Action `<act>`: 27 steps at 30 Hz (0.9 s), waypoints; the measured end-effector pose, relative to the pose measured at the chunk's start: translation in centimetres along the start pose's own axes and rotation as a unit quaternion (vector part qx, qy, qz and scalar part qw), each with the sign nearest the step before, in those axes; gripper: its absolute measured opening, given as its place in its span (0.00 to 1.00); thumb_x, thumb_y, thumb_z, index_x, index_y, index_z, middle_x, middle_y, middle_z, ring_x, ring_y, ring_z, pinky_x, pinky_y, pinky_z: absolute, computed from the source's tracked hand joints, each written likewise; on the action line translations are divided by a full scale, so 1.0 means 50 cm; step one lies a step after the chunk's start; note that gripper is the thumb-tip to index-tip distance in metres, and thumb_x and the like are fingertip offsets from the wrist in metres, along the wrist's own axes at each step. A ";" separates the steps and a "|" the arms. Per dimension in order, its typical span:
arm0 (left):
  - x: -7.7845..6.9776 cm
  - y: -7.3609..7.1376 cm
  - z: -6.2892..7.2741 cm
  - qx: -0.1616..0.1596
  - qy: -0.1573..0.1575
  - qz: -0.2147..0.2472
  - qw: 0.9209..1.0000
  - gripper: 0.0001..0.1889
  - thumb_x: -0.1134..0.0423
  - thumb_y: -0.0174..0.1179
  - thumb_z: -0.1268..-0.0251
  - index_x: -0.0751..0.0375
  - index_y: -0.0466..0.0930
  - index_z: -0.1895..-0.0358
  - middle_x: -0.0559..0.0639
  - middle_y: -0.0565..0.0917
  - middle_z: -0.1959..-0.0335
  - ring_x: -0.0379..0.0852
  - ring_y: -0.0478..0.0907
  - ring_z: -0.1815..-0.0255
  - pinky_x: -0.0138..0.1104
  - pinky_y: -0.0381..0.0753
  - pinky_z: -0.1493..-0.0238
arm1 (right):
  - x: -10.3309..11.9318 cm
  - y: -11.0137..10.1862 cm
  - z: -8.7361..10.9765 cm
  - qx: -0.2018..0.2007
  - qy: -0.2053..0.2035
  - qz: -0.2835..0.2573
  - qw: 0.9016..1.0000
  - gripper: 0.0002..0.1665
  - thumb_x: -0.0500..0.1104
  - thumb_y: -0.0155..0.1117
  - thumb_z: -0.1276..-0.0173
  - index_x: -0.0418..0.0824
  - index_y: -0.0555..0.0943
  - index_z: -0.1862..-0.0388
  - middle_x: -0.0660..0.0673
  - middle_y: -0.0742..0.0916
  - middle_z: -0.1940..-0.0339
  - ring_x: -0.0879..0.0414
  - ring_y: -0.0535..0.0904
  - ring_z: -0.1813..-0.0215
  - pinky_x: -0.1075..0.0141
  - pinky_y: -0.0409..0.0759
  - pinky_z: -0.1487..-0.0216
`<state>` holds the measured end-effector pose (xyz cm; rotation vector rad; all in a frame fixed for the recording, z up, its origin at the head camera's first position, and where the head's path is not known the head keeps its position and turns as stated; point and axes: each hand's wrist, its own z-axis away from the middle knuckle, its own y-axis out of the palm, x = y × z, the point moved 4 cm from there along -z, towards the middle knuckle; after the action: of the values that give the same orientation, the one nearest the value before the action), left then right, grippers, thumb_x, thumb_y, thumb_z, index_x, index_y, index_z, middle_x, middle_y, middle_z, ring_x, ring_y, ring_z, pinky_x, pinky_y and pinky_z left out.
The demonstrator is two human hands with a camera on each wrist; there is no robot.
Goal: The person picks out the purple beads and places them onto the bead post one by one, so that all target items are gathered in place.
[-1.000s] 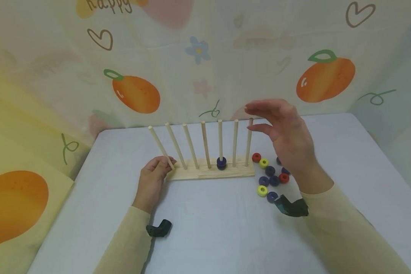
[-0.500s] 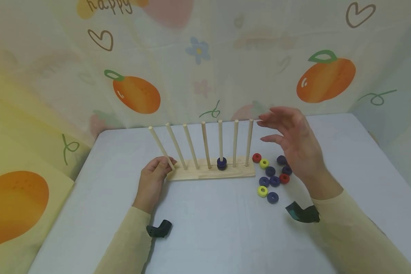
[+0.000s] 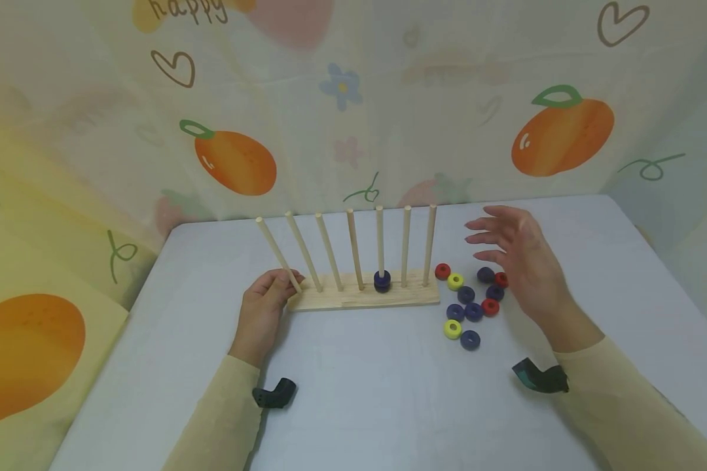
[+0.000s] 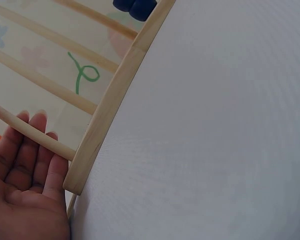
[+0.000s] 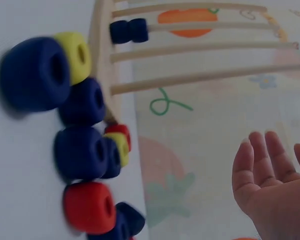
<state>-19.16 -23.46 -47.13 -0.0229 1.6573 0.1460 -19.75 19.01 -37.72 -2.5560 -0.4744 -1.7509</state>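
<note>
Head view: our left hand grips the rack, our right hand hangs splayed; beads seem hard, light, best rim-pinched.

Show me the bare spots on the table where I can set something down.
A broad bare patch of table lies in front of the peg rack, between the left sleeve and right sleeve. More lies left of the left hand. It is crowded off the rack's right end: loose beads cluster there, beside the right hand.
</note>
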 end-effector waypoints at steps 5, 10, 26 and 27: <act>0.001 -0.001 0.000 0.001 -0.001 -0.002 1.000 0.22 0.55 0.61 0.13 0.78 0.80 0.47 0.60 0.85 0.45 0.54 0.83 0.39 0.40 0.82 0.33 | -0.016 -0.021 0.013 -0.021 0.032 0.068 0.997 0.26 0.55 0.45 0.09 0.43 0.69 0.24 0.35 0.81 0.33 0.43 0.78 0.33 0.64 0.80 0.35; 0.001 0.000 -0.001 0.003 -0.001 -0.003 1.000 0.21 0.55 0.60 0.13 0.76 0.81 0.48 0.60 0.85 0.45 0.53 0.83 0.39 0.39 0.81 0.33 | -0.038 -0.052 0.020 -0.029 0.062 0.164 0.984 0.28 0.54 0.40 0.08 0.41 0.67 0.21 0.37 0.79 0.32 0.45 0.76 0.32 0.69 0.78 0.35; 0.001 0.000 0.000 0.003 -0.004 -0.017 1.000 0.26 0.49 0.62 0.15 0.78 0.80 0.46 0.61 0.84 0.43 0.55 0.83 0.38 0.41 0.82 0.33 | -0.114 -0.123 0.034 -0.013 0.137 0.304 0.943 0.31 0.55 0.45 0.07 0.34 0.67 0.21 0.35 0.82 0.32 0.45 0.77 0.33 0.72 0.74 0.36; 0.002 -0.001 0.000 0.002 -0.005 -0.017 1.000 0.26 0.49 0.62 0.15 0.78 0.80 0.46 0.61 0.84 0.43 0.55 0.82 0.38 0.41 0.82 0.33 | -0.117 -0.123 0.036 -0.010 0.142 0.306 0.941 0.31 0.55 0.46 0.07 0.33 0.67 0.21 0.35 0.83 0.33 0.45 0.77 0.33 0.72 0.73 0.36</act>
<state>-19.15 -23.51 -47.23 -0.0468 1.6467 0.1161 -21.61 23.78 -44.73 -2.0667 0.3193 -1.8071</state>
